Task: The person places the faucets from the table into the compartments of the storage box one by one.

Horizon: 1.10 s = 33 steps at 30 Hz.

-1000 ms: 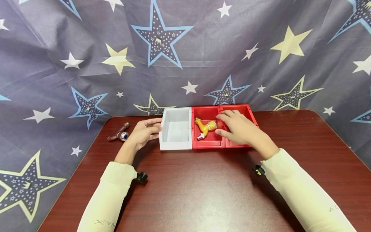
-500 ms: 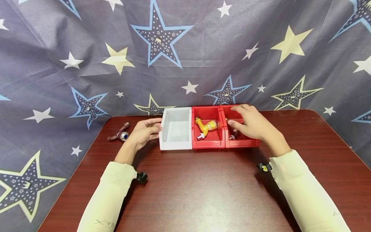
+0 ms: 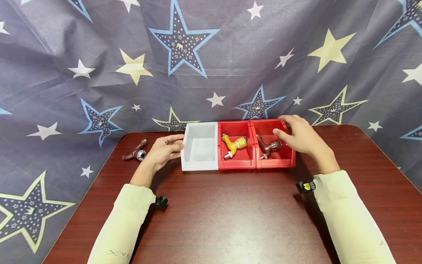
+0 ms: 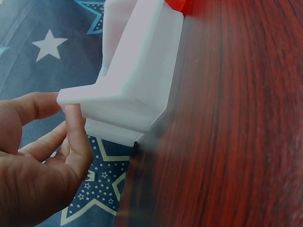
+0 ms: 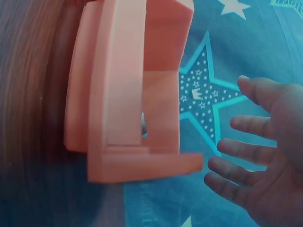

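As seen from the head view, an upright white bin [image 3: 199, 166] has its rim pinched at nine o'clock by the left hand [image 3: 161, 151]. Touching it at three o'clock, the middle red bin [image 3: 236, 164] holds a yellow tap [image 3: 233, 145], nozzle toward seven. The end red bin [image 3: 277, 163] adjoins at three o'clock, holding a dark brown tap [image 3: 269, 147], nozzle toward seven; the right hand [image 3: 302, 137], fingers spread, is just beside it at three o'clock. A blue-centred brown tap [image 3: 133, 153] lies at nine o'clock from the left hand.
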Each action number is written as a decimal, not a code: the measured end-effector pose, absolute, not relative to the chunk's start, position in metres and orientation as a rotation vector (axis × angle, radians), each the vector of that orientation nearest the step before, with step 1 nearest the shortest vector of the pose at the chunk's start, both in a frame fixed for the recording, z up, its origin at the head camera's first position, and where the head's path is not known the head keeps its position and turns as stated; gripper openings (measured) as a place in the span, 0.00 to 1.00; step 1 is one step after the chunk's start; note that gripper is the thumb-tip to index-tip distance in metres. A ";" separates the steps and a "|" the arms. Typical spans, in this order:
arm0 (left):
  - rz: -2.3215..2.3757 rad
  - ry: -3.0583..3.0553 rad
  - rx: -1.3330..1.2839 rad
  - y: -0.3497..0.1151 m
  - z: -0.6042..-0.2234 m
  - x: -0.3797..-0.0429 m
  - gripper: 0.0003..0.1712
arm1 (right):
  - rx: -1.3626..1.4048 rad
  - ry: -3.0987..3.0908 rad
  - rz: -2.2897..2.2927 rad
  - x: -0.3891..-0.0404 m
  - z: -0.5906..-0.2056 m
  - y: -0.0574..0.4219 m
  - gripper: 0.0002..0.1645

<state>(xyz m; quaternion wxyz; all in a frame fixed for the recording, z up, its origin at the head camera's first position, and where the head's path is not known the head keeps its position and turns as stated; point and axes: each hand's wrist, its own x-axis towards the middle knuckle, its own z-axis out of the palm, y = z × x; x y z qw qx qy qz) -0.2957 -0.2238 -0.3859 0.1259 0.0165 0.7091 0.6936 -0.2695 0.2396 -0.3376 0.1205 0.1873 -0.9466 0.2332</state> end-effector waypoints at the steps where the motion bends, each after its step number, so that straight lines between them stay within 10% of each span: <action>1: 2.020 2.064 0.050 -0.224 -0.386 -0.296 0.32 | 0.534 -2.768 0.686 -0.270 -0.338 0.242 0.34; 33: 2.012 2.069 0.064 -0.223 -0.385 -0.295 0.31 | -0.019 -2.788 1.478 -0.273 -0.360 0.268 0.24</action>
